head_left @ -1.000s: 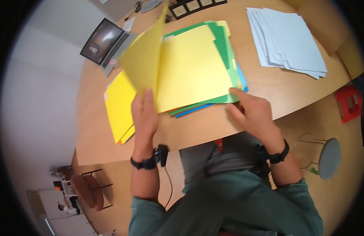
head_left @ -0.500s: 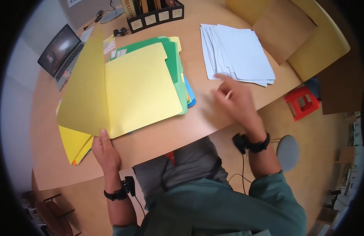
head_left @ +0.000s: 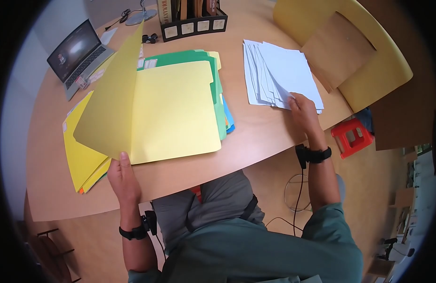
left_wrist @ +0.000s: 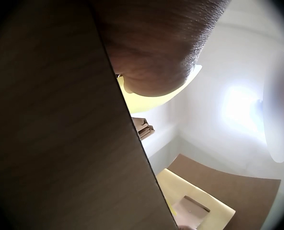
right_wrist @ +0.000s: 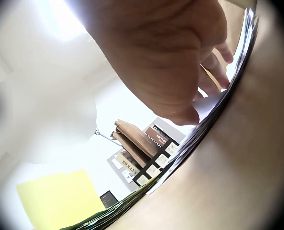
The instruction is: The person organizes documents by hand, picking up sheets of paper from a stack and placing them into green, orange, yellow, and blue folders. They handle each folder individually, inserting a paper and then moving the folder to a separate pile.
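A pale yellow card folder (head_left: 175, 113), spread apart at its fold, lies left of centre in the head view on a light wood-grained bench (head_left: 255, 137), over a pile of green folders (head_left: 180, 57). The left hand (head_left: 125, 181) pinches its lower edge at the fold, thumb on top and the other fingers hidden beneath. The right hand (head_left: 305, 113) has its grip on the lower right corner of a loose stack of white paper sheets (head_left: 291, 66), right of centre, and the top sheet curves up near the fingers; how many sheets it holds I cannot tell. The folder should handle as light, springy card that creases if bent hard, best taken along the fold or lower edge. The sheets look light, floppy and apt to slide over one another, so a corner pinch with thumb above suits them. The folder's fold runs almost straight up the frame, seemingly its long axis, with one leaf standing towards the upper left and the flat leaf's stepped edge facing right. The stack's sides slant from upper left to lower right; its long axis is uncertain.
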Available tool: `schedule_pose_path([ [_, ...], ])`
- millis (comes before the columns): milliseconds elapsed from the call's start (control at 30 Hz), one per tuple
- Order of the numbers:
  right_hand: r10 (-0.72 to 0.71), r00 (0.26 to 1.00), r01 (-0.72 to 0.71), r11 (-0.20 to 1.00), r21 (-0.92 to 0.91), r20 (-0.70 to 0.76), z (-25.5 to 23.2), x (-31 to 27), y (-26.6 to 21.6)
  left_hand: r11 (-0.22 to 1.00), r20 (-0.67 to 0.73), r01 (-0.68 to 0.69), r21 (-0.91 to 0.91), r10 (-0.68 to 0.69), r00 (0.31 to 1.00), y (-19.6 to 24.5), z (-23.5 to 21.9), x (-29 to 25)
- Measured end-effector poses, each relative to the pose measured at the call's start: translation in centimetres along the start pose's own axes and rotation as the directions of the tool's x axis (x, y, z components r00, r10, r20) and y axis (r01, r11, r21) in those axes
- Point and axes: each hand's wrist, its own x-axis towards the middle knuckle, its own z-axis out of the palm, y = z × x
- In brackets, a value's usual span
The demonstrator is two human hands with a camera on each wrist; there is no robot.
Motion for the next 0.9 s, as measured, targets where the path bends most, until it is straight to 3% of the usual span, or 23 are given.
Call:
schedule_pose_path([
  [33, -0.002, 1.000, 0.002, 1.000, -0.001, -0.001, -0.2, 0.1, -0.1, 1.000, -0.002, 0.000, -0.002, 0.000, 1.000, -0.1, 0.0, 0.0],
  [100, 0.129, 0.990, -0.126, 0.990, -0.066, 0.049, -0.8, 0.5, -0.2, 0.998, 0.014, -0.037, -0.046, 0.038, 0.999, -0.1, 0.1, 0.0],
  [133, 0.113, 0.992, -0.110, 0.992, -0.059, 0.054, -1.0, 0.8, 0.1, 0.998, -0.004, -0.036, -0.043, 0.036, 0.999, -0.3, 0.3, 0.1],
  [200, 0.029, 0.994, -0.023, 0.998, 0.063, -0.103, -0.4, 1.0, 0.3, 0.997, -0.046, -0.070, -0.033, 0.069, 0.997, -1.0, 0.4, 0.1],
  [333, -0.157, 0.969, 0.176, 0.981, 0.085, -0.189, -2.1, 0.5, -7.7, 0.999, -0.015, 0.042, -0.005, -0.042, 0.999, -0.8, -0.1, 0.0],
  [467, -0.340, 0.933, 0.356, 0.918, 0.173, -0.116, -1.5, -0.1, -15.1, 0.999, -0.053, -0.018, -0.036, 0.016, 0.998, -0.9, 0.2, 0.1],
  [567, -0.502, 0.860, 0.510, 0.845, 0.161, -0.090, 1.0, -0.6, -19.5, 0.999, -0.051, -0.029, -0.026, 0.027, 0.998, -1.0, 0.3, 0.1],
  [733, -0.609, 0.793, 0.597, 0.781, 0.185, 0.009, 5.9, -2.0, -25.9, 1.000, -0.009, -0.004, 0.027, 0.005, 1.000, -0.5, 0.0, 0.0],
  [900, -0.633, 0.753, 0.614, 0.774, 0.156, 0.180, 9.4, -2.6, -30.0, 0.990, -0.043, -0.141, 0.023, 0.142, 0.989, -0.4, 0.3, 0.0],
])
